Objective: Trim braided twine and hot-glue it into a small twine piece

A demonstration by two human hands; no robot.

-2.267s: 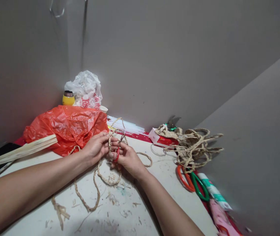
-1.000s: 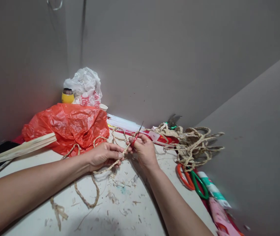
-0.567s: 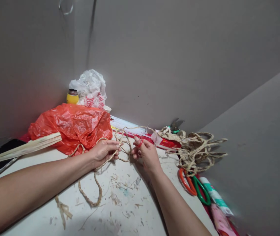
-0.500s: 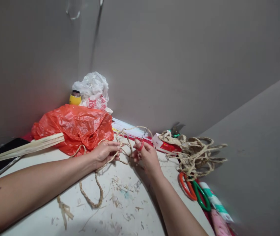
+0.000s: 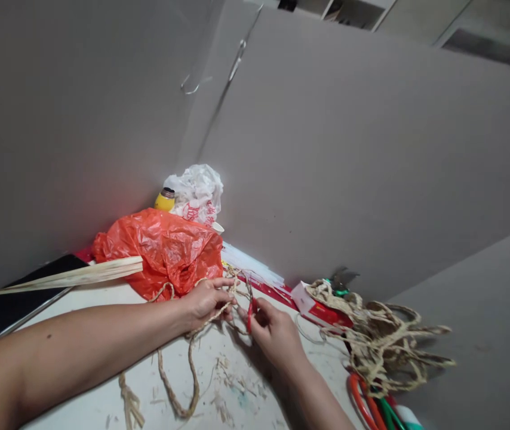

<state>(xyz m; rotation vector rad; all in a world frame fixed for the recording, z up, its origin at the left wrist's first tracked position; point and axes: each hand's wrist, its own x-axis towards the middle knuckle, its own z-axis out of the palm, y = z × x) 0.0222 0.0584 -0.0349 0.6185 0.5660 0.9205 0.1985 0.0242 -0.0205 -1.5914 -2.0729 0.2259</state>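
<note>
My left hand [image 5: 210, 301] pinches a braided straw rope [image 5: 191, 382], whose loop hangs down over the table and whose frayed end [image 5: 130, 403] lies near the front. In my right hand [image 5: 275, 331] is a small pair of red-handled scissors [image 5: 250, 310], its blades pointing up and away beside the rope near my left fingertips. Whether the blades touch the rope I cannot tell. Thin strands of the rope lie between the two hands, partly hidden by the fingers.
A red plastic bag [image 5: 160, 245] sits behind my left hand, with a bundle of flat straw [image 5: 80, 275] beside it. Behind stand a yellow jar [image 5: 164, 200] and a white bag [image 5: 199, 191]. Tangled rope [image 5: 389, 340] lies right, above orange-handled scissors [image 5: 362, 400]. Scraps litter the white table [image 5: 219, 370].
The view has tilted up, so everything sits lower and further right. My right hand has turned the scissors more upright and brought them nearer the rope at my left fingers.
</note>
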